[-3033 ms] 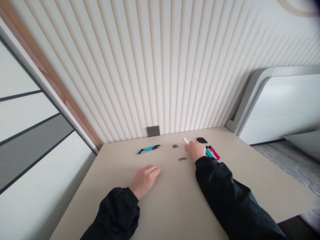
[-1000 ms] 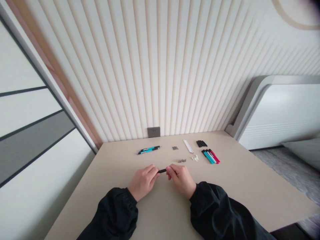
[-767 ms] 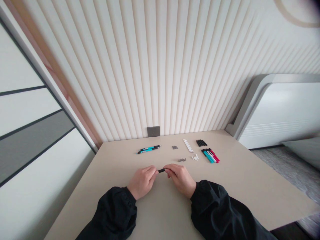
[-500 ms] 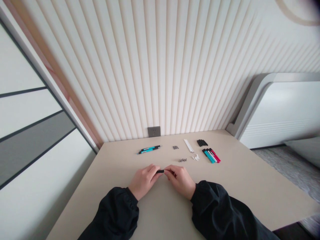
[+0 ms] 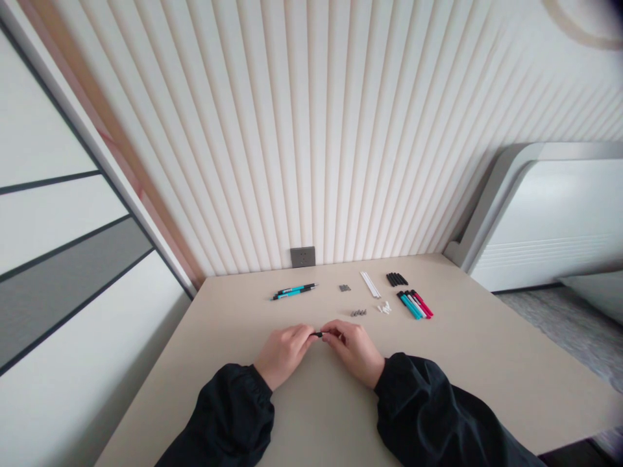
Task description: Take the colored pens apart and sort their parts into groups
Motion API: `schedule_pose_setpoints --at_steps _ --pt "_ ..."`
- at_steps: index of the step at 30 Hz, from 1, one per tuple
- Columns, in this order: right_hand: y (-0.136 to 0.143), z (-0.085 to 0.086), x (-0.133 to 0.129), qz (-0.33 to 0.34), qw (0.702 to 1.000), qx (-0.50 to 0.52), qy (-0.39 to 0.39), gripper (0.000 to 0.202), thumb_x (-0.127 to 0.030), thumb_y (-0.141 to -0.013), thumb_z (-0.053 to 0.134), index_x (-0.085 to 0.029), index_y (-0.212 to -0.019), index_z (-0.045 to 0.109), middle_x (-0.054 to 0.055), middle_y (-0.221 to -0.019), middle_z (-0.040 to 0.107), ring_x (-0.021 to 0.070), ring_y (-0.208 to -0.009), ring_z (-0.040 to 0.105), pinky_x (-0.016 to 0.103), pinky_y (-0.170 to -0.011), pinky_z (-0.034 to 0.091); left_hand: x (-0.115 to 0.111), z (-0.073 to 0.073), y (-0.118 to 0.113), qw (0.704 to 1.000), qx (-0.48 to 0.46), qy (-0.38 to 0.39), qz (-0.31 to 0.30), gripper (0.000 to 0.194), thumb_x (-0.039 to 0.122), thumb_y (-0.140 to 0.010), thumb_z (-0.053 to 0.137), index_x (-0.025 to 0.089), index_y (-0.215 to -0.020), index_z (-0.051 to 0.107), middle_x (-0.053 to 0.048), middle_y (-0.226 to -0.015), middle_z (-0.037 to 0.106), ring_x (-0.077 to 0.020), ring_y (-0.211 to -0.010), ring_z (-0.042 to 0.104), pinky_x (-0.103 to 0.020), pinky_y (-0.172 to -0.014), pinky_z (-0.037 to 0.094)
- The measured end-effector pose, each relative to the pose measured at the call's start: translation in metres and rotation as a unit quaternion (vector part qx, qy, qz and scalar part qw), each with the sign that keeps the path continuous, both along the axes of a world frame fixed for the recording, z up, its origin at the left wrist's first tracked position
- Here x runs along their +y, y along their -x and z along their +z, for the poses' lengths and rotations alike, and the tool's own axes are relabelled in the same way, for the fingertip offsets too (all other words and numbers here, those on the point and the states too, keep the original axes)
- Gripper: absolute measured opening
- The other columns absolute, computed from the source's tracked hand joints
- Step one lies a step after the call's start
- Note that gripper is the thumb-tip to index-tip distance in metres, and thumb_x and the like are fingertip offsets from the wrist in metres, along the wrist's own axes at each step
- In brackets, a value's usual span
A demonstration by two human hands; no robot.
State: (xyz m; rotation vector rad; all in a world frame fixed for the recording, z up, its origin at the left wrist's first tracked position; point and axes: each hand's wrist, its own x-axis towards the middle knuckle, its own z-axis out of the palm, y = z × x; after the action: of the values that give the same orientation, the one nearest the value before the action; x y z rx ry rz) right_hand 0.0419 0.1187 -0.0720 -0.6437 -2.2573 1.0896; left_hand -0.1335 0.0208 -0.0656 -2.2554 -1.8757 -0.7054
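Note:
Between the fingertips of my left hand [image 5: 287, 349] is a short black pen grip [image 5: 318, 335], lying roughly level just above the table; most of it is covered by the fingers. My right hand [image 5: 354, 349] is closed in a pinch at the grip's right end. Whatever small part its fingertips hold there is too hidden to name. Behind my right hand lie several small grey metal pen tips [image 5: 359, 312] and a scatter of small white pieces [image 5: 384, 308]. Two blue and black pens [image 5: 294, 292] rest side by side beyond my left hand.
Farther back on the beige table [image 5: 326, 415] are small grey pieces [image 5: 345, 288], thin white tubes [image 5: 370, 285], several black grips [image 5: 397, 279] and pen barrels [image 5: 415, 304] in blue, white and red. A wall socket [image 5: 302, 257] sits behind the table; a bed stands at right.
My left fingers have shifted along the black grip, so less of it shows. Both hands stay together in front; the whole view has moved slightly.

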Motion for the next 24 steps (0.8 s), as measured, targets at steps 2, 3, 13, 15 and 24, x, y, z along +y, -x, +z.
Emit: schedule_pose_setpoints --at_steps 2,3,13,15,24 --pt "0.001 -0.0011 -0.0003 -0.007 1.0 0.009 0.009 0.015 -0.027 -0.086 0.055 -0.019 -0.094 0.064 0.0 -0.074 0.064 0.0126 -0.061 0.055 0.023 -0.059 0.043 0.0001 0.0005 -0.0004 1.0 0.004 0.007 0.002 0.02 0.028 -0.096 0.04 0.02 -0.089 0.057 -0.001 -0.071 0.065 -0.0137 -0.063 0.063 -0.021 -0.057 0.045" --pt "0.0012 -0.0012 -0.0005 -0.007 1.0 0.012 0.015 0.018 -0.027 -0.086 0.055 -0.019 -0.099 0.063 0.0 -0.075 0.064 0.0126 -0.061 0.055 0.023 -0.058 0.043 0.0001 0.0007 -0.0006 1.0 0.005 0.01 0.002 0.02 0.028 -0.097 0.04 0.02 -0.089 0.057 -0.001 -0.072 0.065 -0.0137 -0.063 0.063 -0.021 -0.057 0.045" --pt "0.002 -0.0033 0.0003 -0.008 0.999 0.016 0.047 0.028 -0.025 -0.082 0.059 -0.02 -0.109 0.06 0.001 -0.081 0.066 0.0121 -0.062 0.057 0.023 -0.059 0.045 -0.0005 0.0003 -0.0014 1.0 -0.004 0.027 0.005 0.02 0.027 -0.096 0.042 0.019 -0.088 0.058 -0.002 -0.071 0.067 -0.0145 -0.063 0.065 -0.021 -0.058 0.046" --pt "0.0018 -0.0016 -0.0006 0.01 0.999 0.02 0.045 0.024 -0.025 -0.084 0.056 -0.02 -0.108 0.063 0.001 -0.081 0.067 0.0125 -0.064 0.058 0.023 -0.062 0.046 -0.0006 -0.0001 -0.0015 0.999 -0.011 0.03 0.003 0.019 0.027 -0.096 0.041 0.019 -0.091 0.058 -0.002 -0.074 0.068 -0.0148 -0.065 0.066 -0.021 -0.059 0.047" --pt "0.0006 0.0001 0.0033 -0.028 0.999 0.028 -0.016 0.02 -0.028 -0.088 0.055 -0.02 -0.098 0.069 0.003 -0.081 0.07 0.0141 -0.065 0.06 0.025 -0.063 0.048 0.0008 -0.0033 -0.0002 0.999 -0.043 0.031 -0.012 0.022 0.024 -0.096 0.041 0.021 -0.113 0.056 -0.005 -0.095 0.071 -0.0167 -0.083 0.069 -0.025 -0.075 0.053"
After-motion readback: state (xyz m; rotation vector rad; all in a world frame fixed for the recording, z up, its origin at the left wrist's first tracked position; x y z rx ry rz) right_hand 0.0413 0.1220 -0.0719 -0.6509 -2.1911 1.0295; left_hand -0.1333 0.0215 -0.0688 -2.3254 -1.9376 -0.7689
